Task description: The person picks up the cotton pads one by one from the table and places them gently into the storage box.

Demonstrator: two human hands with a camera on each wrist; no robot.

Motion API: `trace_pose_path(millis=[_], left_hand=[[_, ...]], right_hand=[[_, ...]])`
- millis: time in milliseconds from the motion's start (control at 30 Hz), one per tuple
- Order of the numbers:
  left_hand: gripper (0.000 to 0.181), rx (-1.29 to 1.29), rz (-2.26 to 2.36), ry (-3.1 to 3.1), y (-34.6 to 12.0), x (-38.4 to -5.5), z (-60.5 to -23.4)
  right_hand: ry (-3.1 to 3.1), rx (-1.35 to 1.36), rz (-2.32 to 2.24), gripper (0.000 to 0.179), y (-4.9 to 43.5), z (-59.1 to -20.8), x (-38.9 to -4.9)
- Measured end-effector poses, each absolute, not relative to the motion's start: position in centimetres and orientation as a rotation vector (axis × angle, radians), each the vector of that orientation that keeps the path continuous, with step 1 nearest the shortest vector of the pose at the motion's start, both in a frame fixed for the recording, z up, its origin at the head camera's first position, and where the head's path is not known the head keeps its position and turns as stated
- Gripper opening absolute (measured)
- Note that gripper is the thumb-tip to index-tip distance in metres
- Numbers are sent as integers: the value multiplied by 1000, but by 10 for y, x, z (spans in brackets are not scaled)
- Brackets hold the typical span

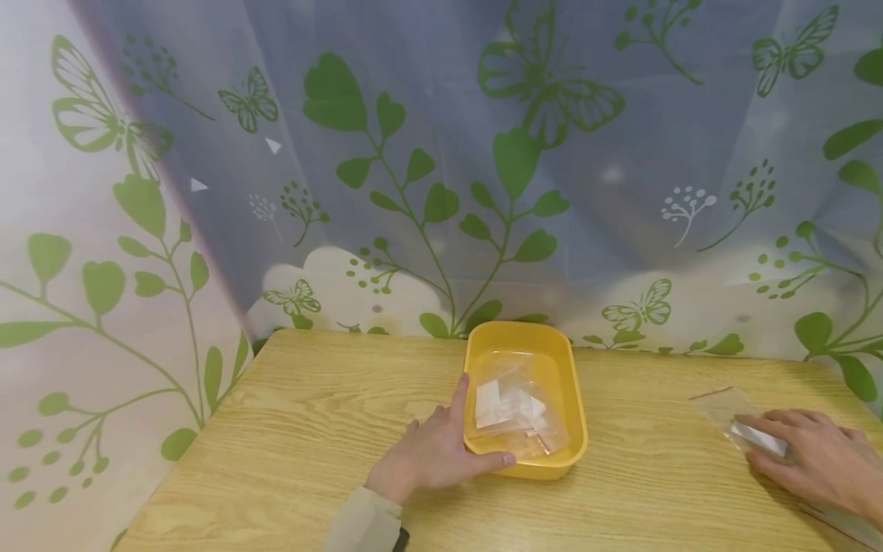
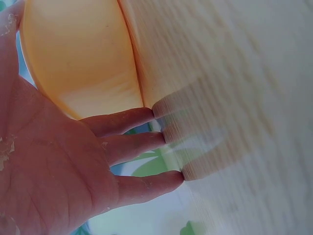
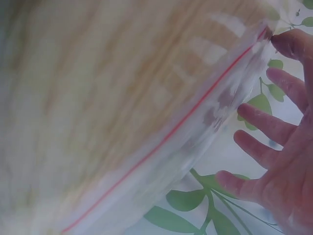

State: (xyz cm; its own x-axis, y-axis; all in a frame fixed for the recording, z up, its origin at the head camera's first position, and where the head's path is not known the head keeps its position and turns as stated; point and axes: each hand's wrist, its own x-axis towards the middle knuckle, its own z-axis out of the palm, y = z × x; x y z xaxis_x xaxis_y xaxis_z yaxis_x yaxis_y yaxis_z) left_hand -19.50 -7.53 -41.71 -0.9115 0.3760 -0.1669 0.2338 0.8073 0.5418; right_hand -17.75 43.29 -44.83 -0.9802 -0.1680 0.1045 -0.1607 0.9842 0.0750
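Note:
A yellow plastic tub (image 1: 578, 414) stands near the table's back edge, with several clear zip bags (image 1: 517, 414) holding white pieces inside it. My left hand (image 1: 431, 448) rests at its near left corner, thumb along the near rim and index finger against the left side. In the left wrist view the other three fingers (image 2: 142, 191) are straight, their tips at the tabletop. At the right, my right hand (image 1: 821, 456) lies over a clear zip bag (image 1: 717, 405) with a white piece (image 1: 759, 438) in it. Its fingers are extended and spread in the right wrist view.
Another clear bag with a red seal line (image 3: 166, 139) lies near the right hand, at the lower right in the head view. The wood-grain table (image 1: 331, 399) meets a curtain (image 1: 428, 253) printed with green leaves and butterflies behind and at the left.

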Motion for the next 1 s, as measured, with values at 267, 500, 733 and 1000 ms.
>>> trace_pose_path(millis=[267, 500, 733, 1000], left_hand=[[127, 473, 753, 2736, -75, -195, -417], [125, 455, 752, 2720, -75, -195, -417], [126, 440, 739, 2738, -74, -193, -416], [126, 447, 747, 2735, -73, -193, -417]], right_hand=[[-3013, 299, -74, 48, 434, -451, -179], [-3010, 319, -40, 44, 435, -450, -181], [-3014, 313, 38, 40, 434, -450, -181], [-2987, 353, 14, 30, 429, -447, -177]])
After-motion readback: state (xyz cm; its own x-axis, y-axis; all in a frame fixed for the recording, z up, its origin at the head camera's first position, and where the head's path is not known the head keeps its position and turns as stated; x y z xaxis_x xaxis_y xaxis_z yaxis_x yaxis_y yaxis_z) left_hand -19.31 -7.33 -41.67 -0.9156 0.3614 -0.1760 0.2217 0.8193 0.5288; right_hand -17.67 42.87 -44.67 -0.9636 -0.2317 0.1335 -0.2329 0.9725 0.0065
